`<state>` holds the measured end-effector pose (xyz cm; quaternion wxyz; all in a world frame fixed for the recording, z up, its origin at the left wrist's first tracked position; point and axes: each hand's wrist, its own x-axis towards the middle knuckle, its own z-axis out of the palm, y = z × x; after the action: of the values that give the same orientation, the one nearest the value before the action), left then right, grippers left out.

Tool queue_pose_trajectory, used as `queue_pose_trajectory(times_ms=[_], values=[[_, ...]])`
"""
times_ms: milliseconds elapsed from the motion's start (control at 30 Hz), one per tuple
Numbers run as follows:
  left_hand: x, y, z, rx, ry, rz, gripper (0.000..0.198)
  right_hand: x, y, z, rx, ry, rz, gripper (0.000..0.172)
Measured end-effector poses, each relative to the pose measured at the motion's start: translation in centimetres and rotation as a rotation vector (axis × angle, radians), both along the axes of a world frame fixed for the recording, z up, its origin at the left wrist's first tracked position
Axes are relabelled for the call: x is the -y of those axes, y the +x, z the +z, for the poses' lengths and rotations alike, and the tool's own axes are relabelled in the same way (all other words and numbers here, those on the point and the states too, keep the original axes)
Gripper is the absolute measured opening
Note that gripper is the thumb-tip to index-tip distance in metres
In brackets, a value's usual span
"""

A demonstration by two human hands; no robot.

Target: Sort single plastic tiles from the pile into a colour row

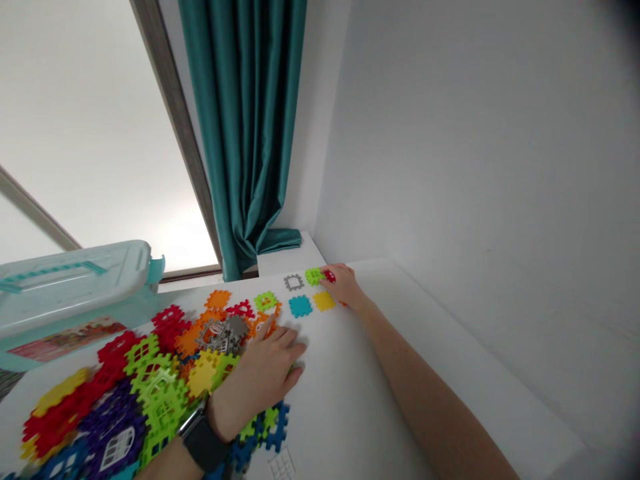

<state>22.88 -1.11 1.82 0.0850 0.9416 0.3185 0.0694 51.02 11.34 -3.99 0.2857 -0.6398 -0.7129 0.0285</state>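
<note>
Right hand at 12 o'clock, touching red tile beside green tile; open left hand on heaped plastic waffle tiles toward 8 o'clock; teal-lidded storage box at 9 o'clock.

Fig.: My view, lit by bright daylight from the window, with glare; edges bent, darkened, soft.

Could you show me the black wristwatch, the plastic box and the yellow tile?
Black wristwatch point(203, 443): head view, on the strap.
Plastic box point(75, 287): head view, on the lid.
Yellow tile point(324, 301): head view, on its middle.
</note>
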Motion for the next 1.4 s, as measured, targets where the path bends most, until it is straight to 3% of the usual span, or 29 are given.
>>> queue_pose_trajectory(times_ms=[1067, 1233, 1400], values=[[0.0, -0.1, -0.3, 0.002, 0.026, -0.006, 0.031, 0.3, -0.1, -0.1, 0.025, -0.007, -0.003, 0.016], [0.1, -0.1, 0.0, 0.002, 0.012, -0.002, 0.032, 0.3, -0.5, 1.0, 0.022, 0.024, 0.055, 0.021], [0.0, 0.0, 0.5, -0.008, -0.009, -0.003, 0.032, 0.3, -2.5, 2.3, 0.045, 0.048, 0.200, 0.022]])
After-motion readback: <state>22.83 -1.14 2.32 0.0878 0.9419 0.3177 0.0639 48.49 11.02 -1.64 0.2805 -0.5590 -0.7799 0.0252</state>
